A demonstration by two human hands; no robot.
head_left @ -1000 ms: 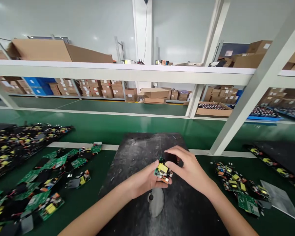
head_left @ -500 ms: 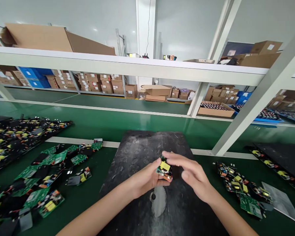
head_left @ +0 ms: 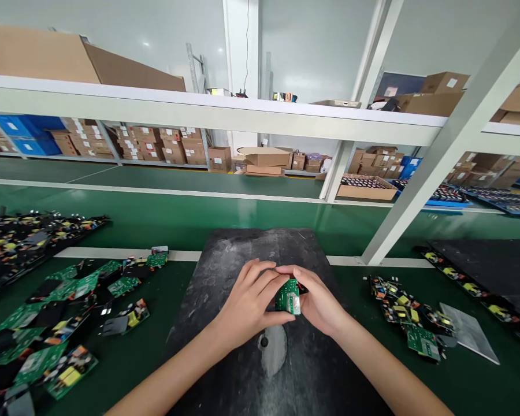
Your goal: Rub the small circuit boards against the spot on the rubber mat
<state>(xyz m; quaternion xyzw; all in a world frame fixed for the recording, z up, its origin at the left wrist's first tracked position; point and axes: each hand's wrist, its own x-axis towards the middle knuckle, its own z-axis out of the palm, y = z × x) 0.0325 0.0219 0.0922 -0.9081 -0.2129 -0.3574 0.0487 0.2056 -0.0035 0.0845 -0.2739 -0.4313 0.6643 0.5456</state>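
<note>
Both my hands are closed around one small green circuit board (head_left: pixel 288 296), held just above the black mat (head_left: pixel 225 260) at the middle of the bench. My left hand (head_left: pixel 247 303) grips its left side with the fingers curled over the top edge. My right hand (head_left: pixel 318 303) clasps the right side. The board's green solder side faces me; its parts are hidden behind it and my fingers. A round grey disc (head_left: pixel 274 349) lies on the mat right below my hands.
Loose green circuit boards (head_left: pixel 60 315) are scattered on the green bench to the left, with a black tray of boards (head_left: pixel 26 231) behind them. A smaller heap of boards (head_left: pixel 405 318) and a grey sheet (head_left: pixel 470 332) lie to the right. A slanted white frame post (head_left: pixel 420 179) rises at right.
The board has been turned over, from its yellow parts side up to its green side facing me. My right hand has closed onto it, and both hands now clasp it.
</note>
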